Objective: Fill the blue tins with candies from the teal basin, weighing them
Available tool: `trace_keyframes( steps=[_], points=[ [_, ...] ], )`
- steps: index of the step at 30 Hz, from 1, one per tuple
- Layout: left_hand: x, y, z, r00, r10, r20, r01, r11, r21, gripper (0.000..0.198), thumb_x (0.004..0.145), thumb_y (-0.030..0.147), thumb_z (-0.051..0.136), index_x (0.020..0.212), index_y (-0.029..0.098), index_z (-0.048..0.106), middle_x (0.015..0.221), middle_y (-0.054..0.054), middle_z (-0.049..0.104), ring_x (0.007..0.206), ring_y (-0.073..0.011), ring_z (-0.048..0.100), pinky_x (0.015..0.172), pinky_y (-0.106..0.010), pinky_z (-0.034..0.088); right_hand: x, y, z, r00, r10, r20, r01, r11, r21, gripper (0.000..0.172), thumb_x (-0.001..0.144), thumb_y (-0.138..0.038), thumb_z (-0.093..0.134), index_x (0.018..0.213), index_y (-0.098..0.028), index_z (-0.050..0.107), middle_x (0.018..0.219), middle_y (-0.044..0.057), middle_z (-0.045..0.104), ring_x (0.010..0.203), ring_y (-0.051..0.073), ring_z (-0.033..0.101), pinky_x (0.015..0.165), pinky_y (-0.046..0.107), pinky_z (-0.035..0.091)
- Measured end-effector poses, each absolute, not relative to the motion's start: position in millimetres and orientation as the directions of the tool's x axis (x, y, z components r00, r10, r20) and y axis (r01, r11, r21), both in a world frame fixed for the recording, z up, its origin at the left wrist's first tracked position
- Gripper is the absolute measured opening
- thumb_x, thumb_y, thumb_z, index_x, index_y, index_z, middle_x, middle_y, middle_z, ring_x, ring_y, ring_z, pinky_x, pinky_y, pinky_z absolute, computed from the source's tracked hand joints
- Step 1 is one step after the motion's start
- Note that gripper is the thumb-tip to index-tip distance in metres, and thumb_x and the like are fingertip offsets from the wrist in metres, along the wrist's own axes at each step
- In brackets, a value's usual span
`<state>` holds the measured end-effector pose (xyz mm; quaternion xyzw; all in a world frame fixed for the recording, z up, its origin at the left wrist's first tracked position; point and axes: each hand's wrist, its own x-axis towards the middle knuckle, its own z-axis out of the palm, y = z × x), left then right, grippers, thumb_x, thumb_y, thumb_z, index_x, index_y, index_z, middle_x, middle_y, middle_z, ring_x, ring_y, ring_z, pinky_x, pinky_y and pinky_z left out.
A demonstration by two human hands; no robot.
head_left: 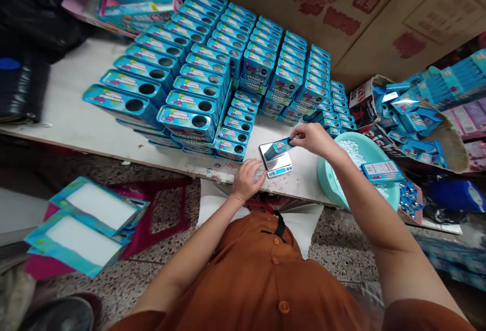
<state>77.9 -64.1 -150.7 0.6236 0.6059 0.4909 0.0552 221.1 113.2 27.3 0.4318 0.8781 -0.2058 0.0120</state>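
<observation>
My right hand (312, 137) pinches a small blue box (278, 148) and holds it tilted on a small silver scale (276, 159) near the table's front edge. My left hand (247, 179) rests beside the scale at its left, fingers curled against the table, with nothing visible in it. Stacks of matching blue boxes (197, 93) fill the table behind the scale.
A teal bowl (328, 179) with small white pieces and another blue box (381, 170) stands at the right. A cardboard carton (436, 133) of flat blue packs lies further right. Blue-edged trays (91, 222) rest on a red stool at the lower left. Big cardboard boxes (341, 2) stand behind.
</observation>
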Motion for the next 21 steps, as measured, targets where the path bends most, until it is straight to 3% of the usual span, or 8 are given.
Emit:
trace_keyframes(
  steps=[7,21],
  points=[
    [77.1,-64.2,-151.9,-0.211,0.799,0.563,0.699,-0.279,0.658,0.027,0.085,0.027,0.06,0.111,0.02,0.06,0.107,-0.008,0.068,0.111,-0.0222,0.06,0.1,-0.041,0.049,222.4,113.7,27.9,-0.603,0.777,-0.183,0.782,0.529,-0.329,0.007,0.071,-0.021,0.071,0.077,-0.018,0.071,0.065,-0.001,0.063,0.059,0.012,0.053,0.057,0.025,0.034],
    [77.6,-63.6,-153.4,-0.207,0.811,0.547,0.703,-0.265,0.66,0.023,0.085,0.027,0.06,0.106,0.02,0.062,0.106,-0.008,0.068,0.11,-0.0225,0.061,0.1,-0.042,0.049,231.0,112.1,26.0,-0.62,0.773,-0.133,0.752,0.538,-0.382,0.007,0.074,-0.021,0.07,0.078,-0.018,0.075,0.074,0.003,0.07,0.065,0.015,0.061,0.063,0.027,0.041]
  ],
)
